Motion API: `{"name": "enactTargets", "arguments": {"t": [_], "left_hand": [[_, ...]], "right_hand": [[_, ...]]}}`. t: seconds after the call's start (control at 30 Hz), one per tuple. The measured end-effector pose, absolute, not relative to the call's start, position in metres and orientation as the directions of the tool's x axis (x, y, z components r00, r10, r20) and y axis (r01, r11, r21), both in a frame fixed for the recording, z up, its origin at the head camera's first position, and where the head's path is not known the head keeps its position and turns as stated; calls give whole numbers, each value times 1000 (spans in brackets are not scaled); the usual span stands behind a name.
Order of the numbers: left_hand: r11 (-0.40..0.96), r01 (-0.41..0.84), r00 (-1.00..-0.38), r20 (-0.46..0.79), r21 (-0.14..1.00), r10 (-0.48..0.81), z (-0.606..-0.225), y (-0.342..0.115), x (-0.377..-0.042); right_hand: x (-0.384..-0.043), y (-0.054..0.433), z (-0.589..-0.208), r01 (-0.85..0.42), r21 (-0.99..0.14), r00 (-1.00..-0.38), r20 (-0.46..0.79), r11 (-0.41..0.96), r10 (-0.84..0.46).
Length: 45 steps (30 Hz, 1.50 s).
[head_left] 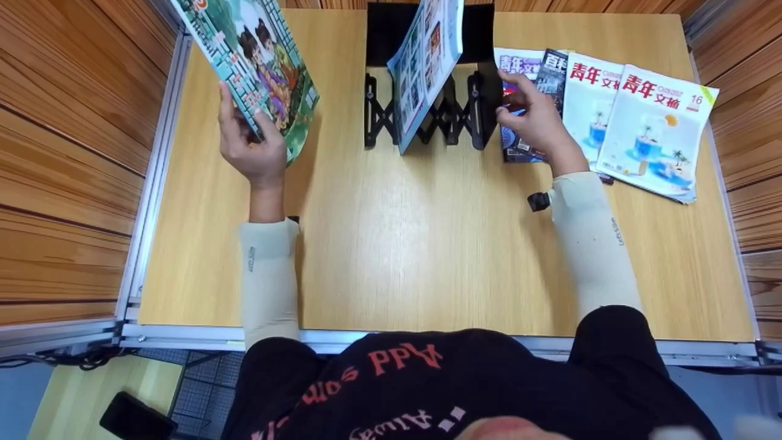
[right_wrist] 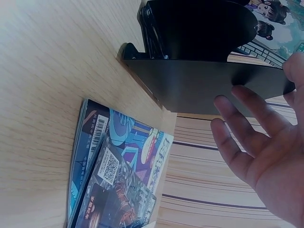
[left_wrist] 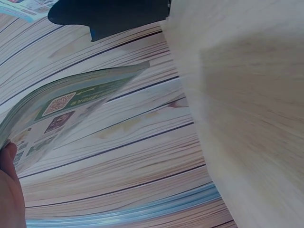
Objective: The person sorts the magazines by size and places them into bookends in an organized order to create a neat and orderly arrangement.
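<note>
My left hand (head_left: 256, 150) grips a green illustrated magazine (head_left: 269, 79) by its lower edge, raised at the left of the table. In the left wrist view the printed back of this magazine (left_wrist: 61, 114) shows, with a thumb at its edge. A black expandable book stand (head_left: 482, 116) is at the far middle. Another magazine with a blue edge (head_left: 424, 73) leans upright inside it. My right hand (head_left: 537, 116) is at the stand's right end panel; in the right wrist view its loosely extended fingers (right_wrist: 244, 118) are close against the panel's outer face (right_wrist: 199, 83).
Several magazines lie overlapping on the right of the table, the outermost a white one (head_left: 660, 134). A dark-covered one (right_wrist: 123, 185) is beside the stand. Wood-patterned walls (head_left: 67, 122) enclose the table (head_left: 391, 256). A black phone-like object (head_left: 137, 418) lies lower left, off the table.
</note>
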<state>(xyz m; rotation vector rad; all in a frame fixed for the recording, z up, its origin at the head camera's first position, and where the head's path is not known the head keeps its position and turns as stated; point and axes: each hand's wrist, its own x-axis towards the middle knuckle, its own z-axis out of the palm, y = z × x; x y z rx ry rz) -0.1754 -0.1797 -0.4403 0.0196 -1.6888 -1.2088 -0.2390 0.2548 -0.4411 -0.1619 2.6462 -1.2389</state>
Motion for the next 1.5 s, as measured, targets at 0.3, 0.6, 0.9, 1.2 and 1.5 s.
{"name": "enactTargets", "arguments": {"t": [0.3,0.6,0.9,1.2,1.5], "left_hand": [[501,575,-420,759,647,-498,-429,-168,-185],[524,559,-433,765,643,-476,-422,-158,-192],[605,516,-408,795,606,-448,-422,-153,-192],[584,576,-373,820,572,-435,-421,-143,-193],[616,582,-290,843,531,-453,-410,-127,-197]], "right_hand": [[-241,258,-440,-9,-767,-976,-134,641,-174],[-239,260,-438,4,-766,-976,-142,643,-164],[-239,257,-443,28,-773,-972,-170,633,-164],[-239,255,-444,39,-776,-972,-177,630,-157],[-240,255,-442,-7,-769,-976,-134,639,-173]]}}
